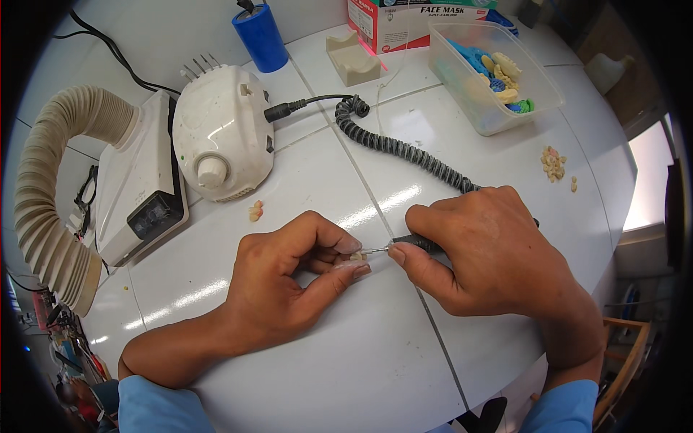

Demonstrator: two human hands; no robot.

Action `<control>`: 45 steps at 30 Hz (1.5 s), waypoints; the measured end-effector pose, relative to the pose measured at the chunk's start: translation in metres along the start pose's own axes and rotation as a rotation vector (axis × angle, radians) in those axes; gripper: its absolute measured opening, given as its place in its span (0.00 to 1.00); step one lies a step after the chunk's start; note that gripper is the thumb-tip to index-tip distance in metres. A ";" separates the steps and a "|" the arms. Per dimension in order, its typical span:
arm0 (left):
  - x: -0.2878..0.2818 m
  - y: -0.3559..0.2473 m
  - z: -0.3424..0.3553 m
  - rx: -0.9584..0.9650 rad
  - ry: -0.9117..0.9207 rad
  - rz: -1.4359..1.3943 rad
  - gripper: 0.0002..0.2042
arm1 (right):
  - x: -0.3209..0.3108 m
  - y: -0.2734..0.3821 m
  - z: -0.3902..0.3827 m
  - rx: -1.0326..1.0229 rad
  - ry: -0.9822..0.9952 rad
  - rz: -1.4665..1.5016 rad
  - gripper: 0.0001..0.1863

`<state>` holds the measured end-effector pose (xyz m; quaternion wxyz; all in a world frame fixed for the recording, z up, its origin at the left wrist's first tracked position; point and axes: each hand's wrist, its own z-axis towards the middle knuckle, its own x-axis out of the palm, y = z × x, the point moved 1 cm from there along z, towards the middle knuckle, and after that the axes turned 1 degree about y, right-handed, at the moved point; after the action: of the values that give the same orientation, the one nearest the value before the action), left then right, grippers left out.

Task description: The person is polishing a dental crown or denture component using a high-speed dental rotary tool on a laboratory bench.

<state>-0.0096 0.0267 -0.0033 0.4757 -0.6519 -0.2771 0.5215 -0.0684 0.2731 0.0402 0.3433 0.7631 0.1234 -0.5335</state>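
Observation:
My left hand point(278, 274) pinches a small cream-coloured false tooth point(357, 257) between thumb and fingertips, which partly cover it. In my right hand point(487, 252) is a rotary handpiece point(413, 242) with a dark grip, pointing left. Its thin metal bur point(376, 250) reaches to the tooth and seems to touch it. A dark coiled cable point(411, 148) runs from behind my right hand to a plug beside the white control unit point(224, 130), which has a round knob. A small pinkish-cream tooth cluster point(255, 211) lies on the tiled table beyond my left hand.
At the left stands a white machine point(137, 187) with a ribbed beige hose point(43, 202). Along the back are a blue cylinder point(261, 40), a beige holder point(351, 61), a mask box point(404, 29) and a clear tub point(498, 115) of moulded pieces. Several loose teeth point(553, 164) lie at right.

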 end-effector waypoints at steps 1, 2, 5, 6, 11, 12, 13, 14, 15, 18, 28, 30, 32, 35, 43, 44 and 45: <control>0.000 0.001 0.000 -0.006 0.010 -0.005 0.09 | 0.000 0.000 0.000 0.003 0.001 0.002 0.23; 0.000 0.001 0.000 -0.011 0.020 -0.010 0.09 | 0.000 0.000 0.000 0.005 0.000 0.005 0.23; -0.001 -0.001 0.000 -0.019 0.022 0.003 0.09 | 0.000 0.000 0.000 0.009 0.002 0.002 0.23; -0.001 -0.001 0.000 -0.019 0.022 0.004 0.09 | -0.001 0.000 0.000 0.008 0.001 0.002 0.23; -0.001 0.001 0.000 -0.004 0.015 0.013 0.08 | -0.003 0.000 0.000 0.021 0.010 0.021 0.23; -0.001 0.002 0.000 -0.004 0.014 0.014 0.08 | -0.003 -0.001 0.000 0.020 0.010 0.021 0.23; 0.000 0.003 0.000 -0.002 0.009 0.004 0.08 | -0.004 -0.001 0.001 0.023 0.014 0.036 0.23; 0.000 0.003 -0.001 0.002 0.003 -0.006 0.08 | -0.005 -0.001 0.001 0.026 0.018 0.049 0.23; 0.000 0.003 -0.001 0.003 0.002 -0.005 0.08 | -0.006 -0.001 0.001 0.025 0.017 0.048 0.23; 0.001 0.003 0.000 -0.010 -0.012 -0.060 0.07 | -0.007 -0.002 0.001 0.046 0.024 0.090 0.24; 0.000 0.000 0.000 0.015 -0.002 0.014 0.09 | -0.002 0.000 0.001 0.025 0.002 0.035 0.24; 0.000 0.000 0.000 0.018 -0.001 0.019 0.09 | -0.001 0.000 0.000 0.021 0.003 0.017 0.24; 0.000 0.000 0.000 -0.006 -0.013 -0.026 0.08 | 0.000 0.000 0.000 -0.004 -0.017 0.012 0.24; 0.001 0.000 0.000 -0.025 -0.028 -0.048 0.08 | 0.002 0.000 -0.001 -0.015 -0.039 0.010 0.23; 0.002 -0.002 0.001 -0.009 -0.051 -0.026 0.10 | 0.001 -0.001 0.000 -0.009 -0.015 -0.008 0.23; 0.002 -0.002 0.001 -0.004 -0.054 -0.024 0.10 | 0.001 -0.001 0.000 -0.013 -0.024 -0.009 0.23; 0.002 -0.001 0.001 -0.003 -0.054 -0.024 0.10 | 0.001 0.000 -0.001 -0.012 -0.025 -0.009 0.23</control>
<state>-0.0101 0.0290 -0.0029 0.4733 -0.6350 -0.2982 0.5327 -0.0676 0.2731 0.0397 0.3470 0.7538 0.1259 -0.5436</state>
